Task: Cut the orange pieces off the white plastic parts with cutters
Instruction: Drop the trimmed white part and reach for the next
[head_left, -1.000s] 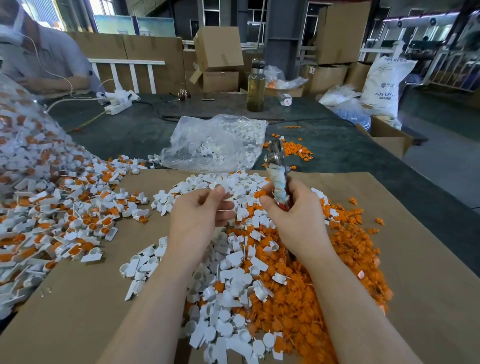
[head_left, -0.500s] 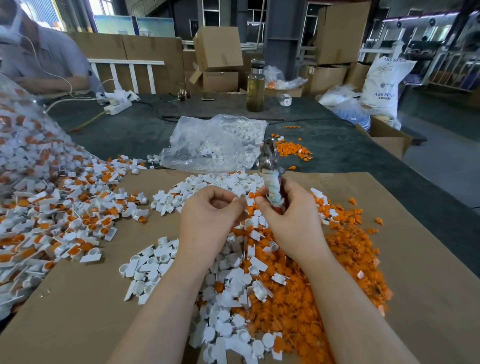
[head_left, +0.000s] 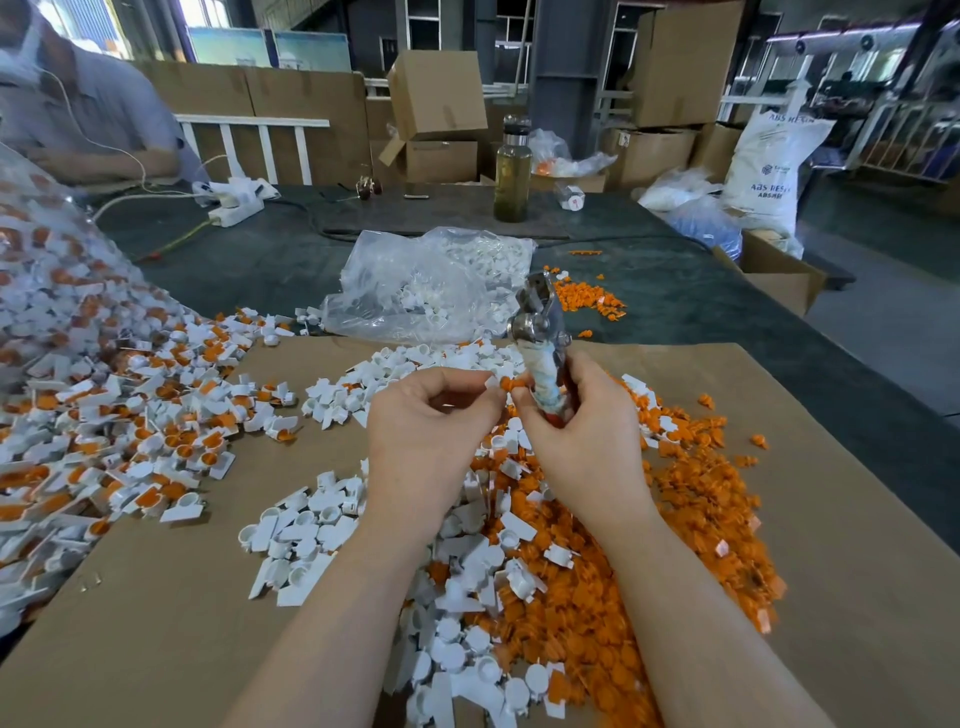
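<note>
Two bare hands meet over a sheet of cardboard (head_left: 831, 519) heaped with plastic parts. The left hand (head_left: 426, 431) is curled, its thumb and forefinger pinching a small white part (head_left: 492, 383) at the fingertips; an orange piece (head_left: 511, 384) shows right beside that part, in the narrow gap between the two hands. The right hand (head_left: 582, 431) is clenched around the wrapped handles of the cutters (head_left: 540, 332), which stand nearly upright with the metal head above the fist. The head points up and away, so the pinched part sits below the blades, level with the handles and just beside the right thumb. Whether the blades are parted or closed cannot be told.

Under the wrists lies a pile of white parts (head_left: 467, 571), and to its right a wide spread of cut orange pieces (head_left: 691, 519). On the left, a large heap of uncut parts (head_left: 104, 415), white with orange inside, spills from a clear bag. Beyond the cardboard, a crumpled plastic bag (head_left: 426, 280) holds more white parts, with a small scatter of orange bits (head_left: 587, 299) near it on the dark table (head_left: 701, 301). A bottle (head_left: 512, 171) stands farther back.
</note>
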